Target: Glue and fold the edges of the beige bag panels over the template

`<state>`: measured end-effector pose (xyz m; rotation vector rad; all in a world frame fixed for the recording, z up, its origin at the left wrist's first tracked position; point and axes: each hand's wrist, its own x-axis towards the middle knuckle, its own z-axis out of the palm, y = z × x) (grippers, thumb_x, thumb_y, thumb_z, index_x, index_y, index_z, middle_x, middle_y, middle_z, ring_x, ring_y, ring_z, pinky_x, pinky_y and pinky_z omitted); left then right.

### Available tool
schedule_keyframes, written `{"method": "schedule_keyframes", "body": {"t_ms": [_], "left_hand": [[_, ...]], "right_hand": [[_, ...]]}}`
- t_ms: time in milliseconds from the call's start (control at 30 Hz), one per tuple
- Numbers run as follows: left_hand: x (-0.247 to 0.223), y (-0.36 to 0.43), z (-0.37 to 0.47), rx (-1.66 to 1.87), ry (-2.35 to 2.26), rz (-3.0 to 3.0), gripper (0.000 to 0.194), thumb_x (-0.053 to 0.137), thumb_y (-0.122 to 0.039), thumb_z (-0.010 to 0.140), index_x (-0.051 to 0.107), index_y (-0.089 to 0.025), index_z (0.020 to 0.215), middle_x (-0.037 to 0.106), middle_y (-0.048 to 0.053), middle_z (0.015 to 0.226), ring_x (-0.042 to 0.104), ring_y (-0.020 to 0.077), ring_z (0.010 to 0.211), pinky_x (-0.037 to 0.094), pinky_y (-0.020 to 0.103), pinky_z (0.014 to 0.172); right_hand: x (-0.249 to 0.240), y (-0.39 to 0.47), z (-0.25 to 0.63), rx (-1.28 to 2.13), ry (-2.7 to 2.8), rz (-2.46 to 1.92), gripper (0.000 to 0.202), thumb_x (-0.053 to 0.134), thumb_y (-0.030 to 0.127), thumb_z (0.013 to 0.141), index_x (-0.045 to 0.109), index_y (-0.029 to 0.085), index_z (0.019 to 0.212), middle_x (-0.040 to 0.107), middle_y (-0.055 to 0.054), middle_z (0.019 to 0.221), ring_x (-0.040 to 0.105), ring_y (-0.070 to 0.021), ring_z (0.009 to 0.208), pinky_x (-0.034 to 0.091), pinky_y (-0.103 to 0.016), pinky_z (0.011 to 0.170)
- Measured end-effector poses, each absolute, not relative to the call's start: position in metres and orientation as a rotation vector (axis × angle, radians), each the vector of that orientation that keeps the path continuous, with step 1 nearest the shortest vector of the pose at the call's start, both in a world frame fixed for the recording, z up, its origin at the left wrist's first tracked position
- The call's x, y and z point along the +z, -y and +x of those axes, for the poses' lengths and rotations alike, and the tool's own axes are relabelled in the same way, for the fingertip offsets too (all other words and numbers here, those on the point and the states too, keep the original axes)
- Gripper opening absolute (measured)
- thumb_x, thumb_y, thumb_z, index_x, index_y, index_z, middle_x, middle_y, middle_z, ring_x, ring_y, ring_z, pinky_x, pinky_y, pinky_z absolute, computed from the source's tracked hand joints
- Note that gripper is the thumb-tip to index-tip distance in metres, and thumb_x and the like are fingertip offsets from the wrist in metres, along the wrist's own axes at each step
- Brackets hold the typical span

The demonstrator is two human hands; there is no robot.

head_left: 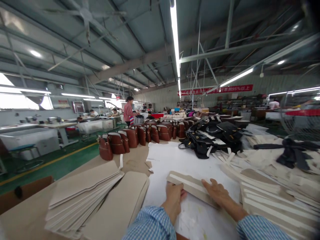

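Observation:
A beige fabric panel (pixel 192 189) with a white strip (pixel 185 181) along its length lies slantwise over the white sheet (pixel 165 156) in front of me. My left hand (pixel 174 196) is closed on the panel's near left edge, its fingertips partly tucked out of sight. On the panel's right part rests my right hand (pixel 220 193), fingers stretched and apart, a fingertip by the strip's end. To the left are fanned beige panels (pixel 85 186) and another beige stack (pixel 122 200). Panels with white strips (pixel 270 203) are piled at the right.
Brown bags (pixel 116 143) stand in rows at the table's far left edge. Black bags (pixel 207 133) are heaped behind the white sheet, with black straps (pixel 292 153) farther right. A person in a pink top (pixel 128 111) stands beyond. A fan (pixel 300 116) is at the right.

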<state>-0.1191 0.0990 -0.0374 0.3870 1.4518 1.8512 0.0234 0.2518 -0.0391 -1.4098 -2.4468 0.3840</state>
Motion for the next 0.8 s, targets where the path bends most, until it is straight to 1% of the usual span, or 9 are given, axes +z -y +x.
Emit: {"method": "schedule_keyframes", "body": {"t_ms": [133, 233, 333, 400, 467, 533, 667, 733, 800], "left_hand": [[-0.038, -0.103, -0.118, 1.872, -1.274, 0.331, 0.016, 0.063, -0.027, 0.102, 0.067, -0.013, 0.109, 0.073, 0.004, 0.097, 0.071, 0.0168, 0.083, 0.061, 0.034, 0.079], [-0.038, -0.103, -0.118, 1.908, -1.208, 0.289, 0.016, 0.066, -0.029, 0.1, 0.068, -0.014, 0.106, 0.073, 0.004, 0.094, 0.071, 0.0176, 0.081, 0.061, 0.036, 0.079], [-0.033, -0.099, -0.114, 1.974, -1.168, 0.25, 0.012, 0.069, -0.024, 0.096, 0.068, -0.015, 0.104, 0.073, 0.003, 0.089, 0.072, 0.019, 0.08, 0.06, 0.037, 0.08], [-0.026, -0.093, -0.109, 2.012, -1.13, 0.251, 0.01, 0.067, -0.017, 0.093, 0.068, -0.014, 0.102, 0.074, 0.004, 0.087, 0.072, 0.0194, 0.078, 0.06, 0.036, 0.079], [-0.014, -0.084, -0.102, 2.038, -1.087, 0.275, 0.013, 0.064, -0.01, 0.088, 0.067, -0.012, 0.101, 0.076, 0.007, 0.088, 0.073, 0.0193, 0.077, 0.059, 0.033, 0.078], [-0.002, -0.069, -0.094, 2.052, -1.056, 0.294, 0.017, 0.062, -0.006, 0.085, 0.066, -0.013, 0.1, 0.077, 0.01, 0.092, 0.074, 0.0188, 0.078, 0.058, 0.03, 0.076], [0.014, -0.022, -0.061, 2.031, -1.003, 0.309, 0.015, 0.057, -0.007, 0.09, 0.06, -0.015, 0.103, 0.077, 0.012, 0.1, 0.074, 0.0171, 0.079, 0.059, 0.03, 0.078], [0.016, 0.007, -0.036, 2.004, -0.963, 0.327, 0.011, 0.057, -0.011, 0.093, 0.06, -0.015, 0.102, 0.077, 0.011, 0.101, 0.074, 0.0166, 0.079, 0.06, 0.03, 0.079], [0.013, 0.035, -0.009, 1.978, -0.935, 0.327, 0.008, 0.059, -0.013, 0.094, 0.06, -0.016, 0.101, 0.076, 0.009, 0.1, 0.073, 0.0155, 0.08, 0.06, 0.028, 0.08]], "right_hand": [[-0.038, -0.235, 0.018, 0.547, 2.467, -1.287, 0.059, 0.059, 0.052, 0.089, 0.067, 0.023, 0.139, 0.051, -0.016, 0.159, 0.045, -0.0408, 0.148, 0.032, -0.054, 0.125], [-0.037, -0.224, 0.017, 0.698, 2.406, -1.207, 0.078, 0.054, 0.071, 0.08, 0.066, 0.019, 0.136, 0.05, -0.018, 0.16, 0.04, -0.0385, 0.152, 0.029, -0.046, 0.128], [-0.036, -0.214, 0.018, 0.843, 2.271, -1.205, 0.111, 0.037, 0.091, 0.073, 0.055, 0.008, 0.144, 0.046, -0.026, 0.16, 0.037, -0.0402, 0.153, 0.028, -0.047, 0.129], [-0.035, -0.204, 0.024, 0.911, 2.166, -1.217, 0.123, 0.025, 0.096, 0.075, 0.038, 0.004, 0.155, 0.04, -0.028, 0.163, 0.033, -0.0402, 0.155, 0.034, -0.051, 0.126], [-0.031, -0.19, 0.035, 1.019, 2.03, -1.212, 0.12, 0.019, 0.095, 0.08, 0.02, 0.007, 0.161, 0.032, -0.028, 0.167, 0.04, -0.0409, 0.151, 0.051, -0.054, 0.113], [-0.024, -0.169, 0.051, 1.243, 1.838, -1.148, 0.11, 0.027, 0.094, 0.083, 0.017, 0.016, 0.161, 0.03, -0.026, 0.167, 0.056, -0.0419, 0.139, 0.063, -0.051, 0.095], [-0.004, -0.11, 0.093, 1.79, 1.48, -0.858, 0.087, 0.067, 0.078, 0.078, 0.043, 0.021, 0.138, 0.043, -0.024, 0.157, 0.072, -0.0368, 0.117, 0.066, -0.041, 0.093], [0.006, -0.078, 0.115, 1.813, 1.416, -0.787, 0.075, 0.077, 0.067, 0.076, 0.049, 0.024, 0.131, 0.051, -0.016, 0.153, 0.073, -0.0338, 0.115, 0.067, -0.039, 0.089], [0.011, -0.053, 0.137, 1.699, 1.456, -0.805, 0.066, 0.076, 0.062, 0.079, 0.053, 0.027, 0.131, 0.055, -0.01, 0.153, 0.069, -0.033, 0.121, 0.069, -0.039, 0.085]]}}
